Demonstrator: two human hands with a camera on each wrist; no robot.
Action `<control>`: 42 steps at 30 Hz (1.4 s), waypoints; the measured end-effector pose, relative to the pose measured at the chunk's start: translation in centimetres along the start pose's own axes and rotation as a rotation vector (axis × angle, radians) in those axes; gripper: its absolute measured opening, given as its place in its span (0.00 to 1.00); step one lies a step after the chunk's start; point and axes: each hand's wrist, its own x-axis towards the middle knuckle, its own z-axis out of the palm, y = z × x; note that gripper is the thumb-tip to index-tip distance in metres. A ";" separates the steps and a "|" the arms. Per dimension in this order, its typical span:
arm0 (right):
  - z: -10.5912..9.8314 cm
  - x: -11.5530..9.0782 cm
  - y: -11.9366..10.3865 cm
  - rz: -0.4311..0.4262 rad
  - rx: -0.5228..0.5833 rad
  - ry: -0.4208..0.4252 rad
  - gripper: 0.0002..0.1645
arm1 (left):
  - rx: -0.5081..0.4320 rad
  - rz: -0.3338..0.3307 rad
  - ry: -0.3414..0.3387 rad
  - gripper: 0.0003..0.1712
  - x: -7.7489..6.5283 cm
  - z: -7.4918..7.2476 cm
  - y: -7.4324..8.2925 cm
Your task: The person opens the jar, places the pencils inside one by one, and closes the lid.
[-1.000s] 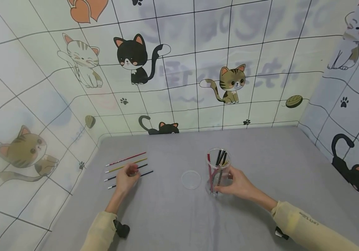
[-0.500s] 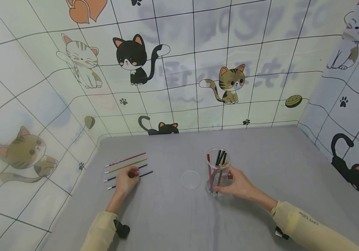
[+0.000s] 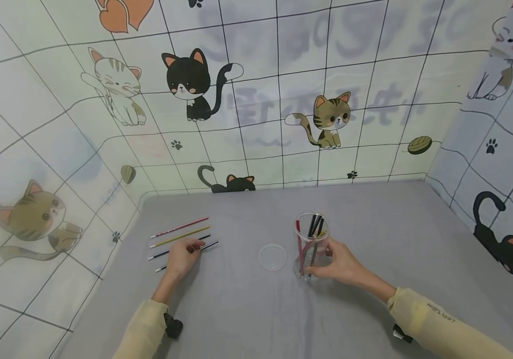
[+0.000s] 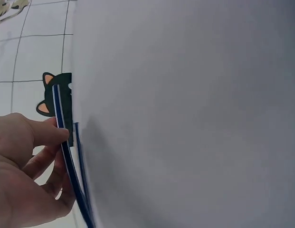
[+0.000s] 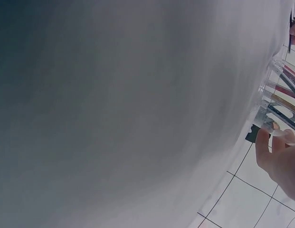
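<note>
My left hand [image 3: 183, 259] pinches a dark blue striped pencil [image 3: 210, 246] between thumb and fingers, at the near end of a row of pencils. In the left wrist view this pencil [image 4: 71, 164] slants across the thumb tip, its far end tipped up. Just behind it lies another dark pencil [image 3: 159, 255], partly hidden by the hand. My right hand [image 3: 341, 264] grips the lower side of a clear cup [image 3: 308, 257], which stands upright with several red, black and yellow pencils in it. The right wrist view catches only the fingers [image 5: 262, 147] at its edge.
Farther back in the row lie a yellow pencil [image 3: 180, 237] and a red pencil [image 3: 180, 227]. A clear round lid [image 3: 260, 257] lies flat left of the cup. Cat-printed cloth walls [image 3: 260, 164] enclose the grey tabletop [image 3: 247, 309] at the back and sides.
The left fingers have closed on the nearest pencil, and it has shifted and tilted slightly, its far end rising. The right hand and the cup have stayed in place.
</note>
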 end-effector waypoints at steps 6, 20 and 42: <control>0.0 0.0 -0.1 0.001 0.006 -0.005 0.38 | 0.009 0.052 -0.015 0.12 0.0 -0.9 1.3; -0.1 0.0 -0.3 0.002 0.007 -0.003 0.39 | -0.095 0.224 -0.044 0.13 0.1 -3.0 9.8; 0.0 0.0 0.1 -0.051 0.007 -0.006 0.37 | -0.305 0.567 -0.165 0.14 1.9 -4.6 22.8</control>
